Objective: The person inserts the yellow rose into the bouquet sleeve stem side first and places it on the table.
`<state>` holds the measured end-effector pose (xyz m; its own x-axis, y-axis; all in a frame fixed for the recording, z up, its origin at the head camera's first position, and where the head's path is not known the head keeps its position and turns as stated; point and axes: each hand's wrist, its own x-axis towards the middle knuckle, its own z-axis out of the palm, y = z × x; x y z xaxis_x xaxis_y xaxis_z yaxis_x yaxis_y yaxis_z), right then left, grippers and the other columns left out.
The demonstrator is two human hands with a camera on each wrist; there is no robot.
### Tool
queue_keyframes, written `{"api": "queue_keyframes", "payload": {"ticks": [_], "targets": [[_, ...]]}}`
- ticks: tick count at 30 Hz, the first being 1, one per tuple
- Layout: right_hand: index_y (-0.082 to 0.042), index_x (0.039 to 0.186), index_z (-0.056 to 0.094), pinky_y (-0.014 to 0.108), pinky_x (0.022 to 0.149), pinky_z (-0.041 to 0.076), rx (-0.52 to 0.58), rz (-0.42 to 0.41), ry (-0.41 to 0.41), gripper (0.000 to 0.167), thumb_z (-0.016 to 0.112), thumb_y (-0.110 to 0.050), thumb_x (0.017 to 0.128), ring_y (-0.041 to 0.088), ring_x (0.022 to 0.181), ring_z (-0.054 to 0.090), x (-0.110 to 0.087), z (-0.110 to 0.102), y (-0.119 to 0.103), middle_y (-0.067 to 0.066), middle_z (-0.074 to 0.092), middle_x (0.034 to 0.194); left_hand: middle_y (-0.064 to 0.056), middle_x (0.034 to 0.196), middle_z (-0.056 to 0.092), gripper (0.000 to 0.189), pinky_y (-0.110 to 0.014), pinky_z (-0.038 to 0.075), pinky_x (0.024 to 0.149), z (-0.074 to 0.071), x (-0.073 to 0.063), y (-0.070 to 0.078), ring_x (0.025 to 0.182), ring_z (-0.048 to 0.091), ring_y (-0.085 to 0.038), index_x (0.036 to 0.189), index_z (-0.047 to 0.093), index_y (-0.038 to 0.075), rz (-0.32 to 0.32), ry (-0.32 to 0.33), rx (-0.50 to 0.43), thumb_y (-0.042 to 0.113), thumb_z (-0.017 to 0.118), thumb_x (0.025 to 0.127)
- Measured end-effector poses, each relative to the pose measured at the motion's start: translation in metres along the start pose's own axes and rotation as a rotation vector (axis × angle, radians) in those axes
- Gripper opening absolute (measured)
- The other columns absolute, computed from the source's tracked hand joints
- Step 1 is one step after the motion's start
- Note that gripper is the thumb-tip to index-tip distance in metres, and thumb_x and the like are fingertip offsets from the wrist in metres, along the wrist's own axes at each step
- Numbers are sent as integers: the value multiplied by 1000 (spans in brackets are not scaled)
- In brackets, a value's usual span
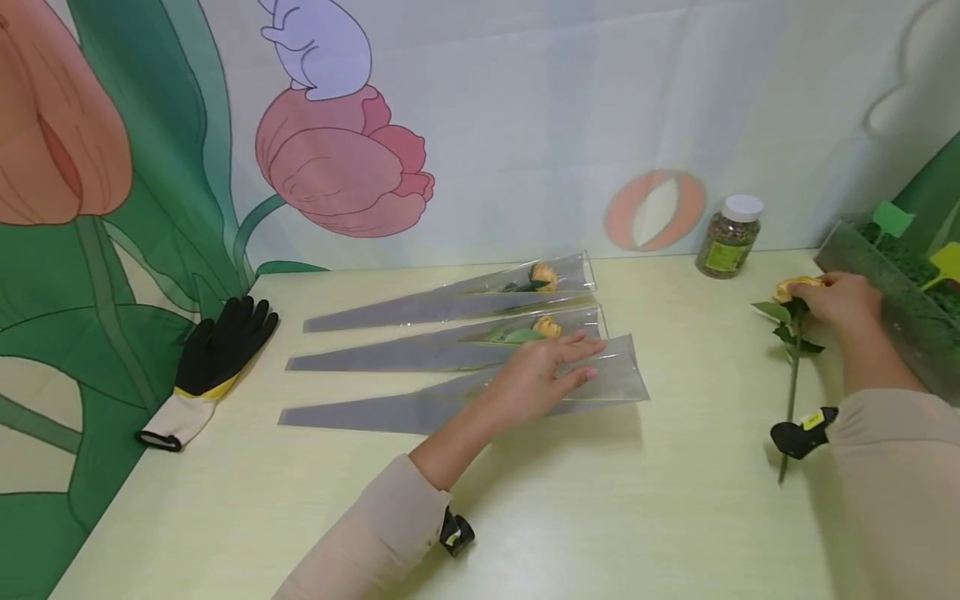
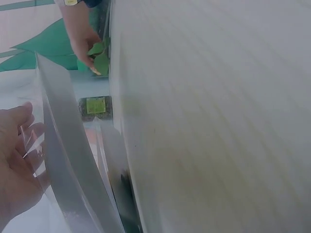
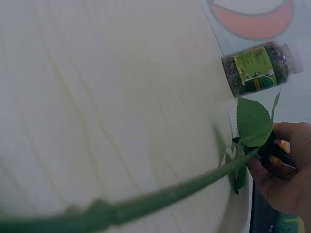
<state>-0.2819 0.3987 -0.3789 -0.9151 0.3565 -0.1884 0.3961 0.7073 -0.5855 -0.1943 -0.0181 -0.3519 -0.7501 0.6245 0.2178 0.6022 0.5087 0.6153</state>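
Observation:
My right hand [image 1: 847, 304] grips a yellow rose [image 1: 797, 290] just below its bloom. The rose's long green stem [image 3: 155, 199] runs down toward the front of the table, with leaves [image 3: 253, 122] near the hand. My left hand [image 1: 536, 367] lies over the wide end of the nearest flower sleeve [image 1: 360, 415], its fingers extended against the clear film. In the left wrist view, those fingers show through the film beside the sleeve's grey side [image 2: 73, 145]. Behind it lie two more sleeves, each with a yellow rose inside: the middle rose [image 1: 547, 326] and the far rose [image 1: 543, 277].
A white-lidded jar [image 1: 729, 237] of small granules stands at the back right. Beside my right hand is a clear planter box [image 1: 862, 308] with greenery and small tags. A black-and-white work glove [image 1: 217, 367] lies at the left edge. A printed cloth [image 1: 510, 125] hangs behind the table.

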Motion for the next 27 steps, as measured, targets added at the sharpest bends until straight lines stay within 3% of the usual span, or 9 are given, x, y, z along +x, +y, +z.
{"api": "queue_keyframes", "payload": {"ticks": [4,8,11,16,23,27], "targets": [[13,137,31,53,84,35,100,37,1,84,40,-55,89,50,112,31,0,0,7,35,34,123,-9,134,49,40,-20,35,48,0,0,0,125,40,-9,131,55,16,3,0,-9,24,59,92],[0,134,45,37,72,46,305,110,10,79,51,-59,83,21,83,58,0,0,16,20,45,107,-9,133,50,39,-20,33,44,-1,0,1,125,41,-9,130,55,16,11,2,-15,24,59,92],[-16,116,52,24,61,47,461,153,-5,55,59,-57,80,2,60,56,-1,-1,20,7,43,103,-9,133,50,39,-20,33,45,-1,0,2,125,41,-9,130,56,16,18,8,-11,24,59,92],[-20,99,50,18,59,47,575,154,-29,38,60,-52,82,-2,59,56,-5,-3,19,3,42,102,-8,133,50,39,-20,33,47,-2,0,2,125,41,-10,130,56,15,28,20,-9,24,59,92],[-17,99,49,18,63,50,758,141,12,35,66,-42,81,-2,62,53,-11,-5,13,-1,39,102,-9,133,50,39,-20,32,47,-2,0,2,121,46,-12,130,56,15,24,15,1,23,60,91],[-15,100,50,18,65,50,841,113,23,37,68,-41,79,-2,63,54,-16,-7,6,-4,39,102,-10,133,49,40,-20,32,47,-1,1,3,111,55,-12,130,56,16,23,12,1,23,60,91]]}}
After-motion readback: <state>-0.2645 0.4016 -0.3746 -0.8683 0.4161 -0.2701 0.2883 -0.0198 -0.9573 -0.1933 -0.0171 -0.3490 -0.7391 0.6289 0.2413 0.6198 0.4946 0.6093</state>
